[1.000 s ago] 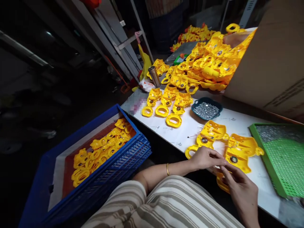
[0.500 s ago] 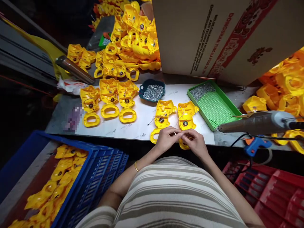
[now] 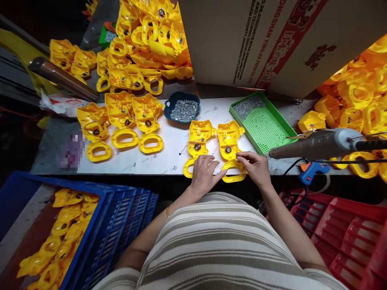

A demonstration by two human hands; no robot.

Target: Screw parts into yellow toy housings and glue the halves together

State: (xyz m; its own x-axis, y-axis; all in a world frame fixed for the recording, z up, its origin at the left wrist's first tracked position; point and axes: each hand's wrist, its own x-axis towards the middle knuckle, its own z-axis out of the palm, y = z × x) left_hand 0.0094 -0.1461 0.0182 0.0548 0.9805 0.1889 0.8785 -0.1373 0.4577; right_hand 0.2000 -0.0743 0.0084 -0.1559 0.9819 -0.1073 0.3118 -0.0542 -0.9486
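Yellow ring (image 3: 238, 177), partly blocked by the half-open left hand (image 3: 204, 174), lies near the pinched right hand (image 3: 256, 169) (either's hold unclear).

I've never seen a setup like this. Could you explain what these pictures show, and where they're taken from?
There is no machine working here: these are a person's bare hands, and every picture comes from one camera on that person's head, looking forward and down.

On a white-topped bench lie open yellow plastic shells and yellow plastic oval rings. Behind them are a dark teal plastic bowl of small silvery pieces and a green perforated plastic tray.

The left hand is open above the near rings. The right hand has its fingertips at the rightmost shell's edge; whether they hold anything is too small to tell.
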